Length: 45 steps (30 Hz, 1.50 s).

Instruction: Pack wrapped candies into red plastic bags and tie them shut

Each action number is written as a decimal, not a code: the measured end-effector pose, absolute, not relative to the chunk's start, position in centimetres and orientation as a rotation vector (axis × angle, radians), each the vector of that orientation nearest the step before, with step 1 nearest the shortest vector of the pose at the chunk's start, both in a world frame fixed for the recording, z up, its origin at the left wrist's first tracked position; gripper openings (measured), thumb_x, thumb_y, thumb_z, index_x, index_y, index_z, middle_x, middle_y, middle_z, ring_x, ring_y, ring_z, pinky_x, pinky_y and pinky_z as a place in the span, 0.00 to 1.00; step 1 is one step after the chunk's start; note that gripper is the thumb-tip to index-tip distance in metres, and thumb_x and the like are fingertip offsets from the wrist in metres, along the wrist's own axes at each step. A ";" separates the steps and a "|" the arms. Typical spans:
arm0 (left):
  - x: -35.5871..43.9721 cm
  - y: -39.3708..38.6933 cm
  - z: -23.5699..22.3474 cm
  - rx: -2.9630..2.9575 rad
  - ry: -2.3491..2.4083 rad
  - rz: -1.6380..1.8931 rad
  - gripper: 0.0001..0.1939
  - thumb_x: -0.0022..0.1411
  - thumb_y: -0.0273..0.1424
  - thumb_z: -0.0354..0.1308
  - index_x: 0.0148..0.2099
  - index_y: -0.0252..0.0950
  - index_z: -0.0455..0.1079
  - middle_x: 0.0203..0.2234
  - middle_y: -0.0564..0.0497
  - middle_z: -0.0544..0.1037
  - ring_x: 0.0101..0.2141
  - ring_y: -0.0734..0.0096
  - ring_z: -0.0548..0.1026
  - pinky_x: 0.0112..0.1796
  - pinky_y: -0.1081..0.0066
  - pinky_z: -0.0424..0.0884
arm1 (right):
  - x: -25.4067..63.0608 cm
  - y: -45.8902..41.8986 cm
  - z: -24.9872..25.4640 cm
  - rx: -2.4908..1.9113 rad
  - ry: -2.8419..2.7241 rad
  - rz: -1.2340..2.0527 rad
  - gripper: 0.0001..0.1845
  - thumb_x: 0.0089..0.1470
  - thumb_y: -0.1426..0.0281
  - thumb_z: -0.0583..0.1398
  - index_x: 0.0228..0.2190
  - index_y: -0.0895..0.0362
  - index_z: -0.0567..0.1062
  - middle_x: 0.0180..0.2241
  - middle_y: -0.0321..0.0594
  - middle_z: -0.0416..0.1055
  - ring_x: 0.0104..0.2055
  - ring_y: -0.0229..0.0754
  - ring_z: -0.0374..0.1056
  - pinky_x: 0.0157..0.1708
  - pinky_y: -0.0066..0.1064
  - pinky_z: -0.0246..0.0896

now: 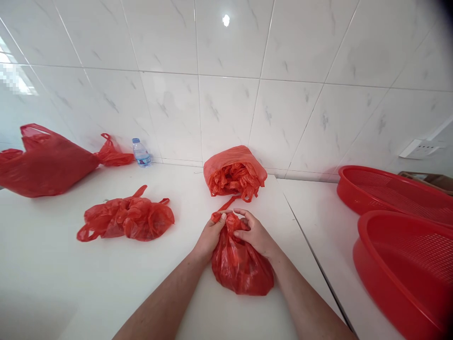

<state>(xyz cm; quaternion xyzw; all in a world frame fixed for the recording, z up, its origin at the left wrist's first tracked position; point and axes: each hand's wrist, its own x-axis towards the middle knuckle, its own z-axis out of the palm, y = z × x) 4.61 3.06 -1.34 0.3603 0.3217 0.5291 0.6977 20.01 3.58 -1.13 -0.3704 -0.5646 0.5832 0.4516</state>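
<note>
1. Nearest, on the bench (198,311): a full, rounded bag (242,271), thin, glossy red plastic, pleated up to a gathered neck.
2. The left fingers (222,218) pinch that neck; the right fingers (246,214) rest half-curled against it, grip impossible to tell.
3. Right: two red mesh sieves (370,271).
4. Left: a crumpled red clump (130,219).
5. Beyond the bag: a bundle (235,160) of red plastic.
6. Back left: a bulging sack (53,165) and a blue-capped bottle (141,153), its label too small to read.
</note>
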 end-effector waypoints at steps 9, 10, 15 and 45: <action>4.7 2.3 -1.0 0.926 0.606 1.083 0.17 0.56 0.35 0.60 0.47 0.35 0.72 0.41 0.43 0.77 0.42 0.59 0.75 0.45 0.63 0.67 | 19.5 4.1 -2.6 -1.310 -1.503 0.878 0.05 0.45 0.69 0.58 0.28 0.53 0.73 0.26 0.34 0.71 0.28 0.40 0.65 0.28 0.30 0.58; 4.7 2.2 -0.9 0.929 0.603 1.079 0.17 0.56 0.35 0.60 0.47 0.34 0.72 0.41 0.42 0.77 0.43 0.59 0.74 0.45 0.63 0.67 | 19.5 4.0 -2.6 -1.323 -1.507 0.856 0.04 0.45 0.69 0.57 0.27 0.53 0.72 0.25 0.34 0.71 0.27 0.39 0.64 0.27 0.29 0.57; 4.8 2.2 -0.9 0.956 0.606 1.064 0.17 0.57 0.36 0.59 0.48 0.34 0.72 0.41 0.42 0.77 0.44 0.58 0.74 0.45 0.63 0.67 | 19.5 3.8 -2.8 -1.433 -1.549 0.748 0.06 0.47 0.69 0.55 0.22 0.52 0.69 0.20 0.32 0.68 0.24 0.38 0.61 0.23 0.28 0.51; 2.6 4.0 -1.7 1.219 1.357 1.612 0.23 0.62 0.48 0.44 0.39 0.37 0.72 0.39 0.47 0.76 0.42 0.63 0.72 0.42 0.64 0.68 | 26.2 7.5 -3.1 -0.897 -0.562 1.218 0.15 0.33 0.75 0.65 0.27 0.52 0.69 0.24 0.30 0.69 0.26 0.34 0.66 0.25 0.24 0.62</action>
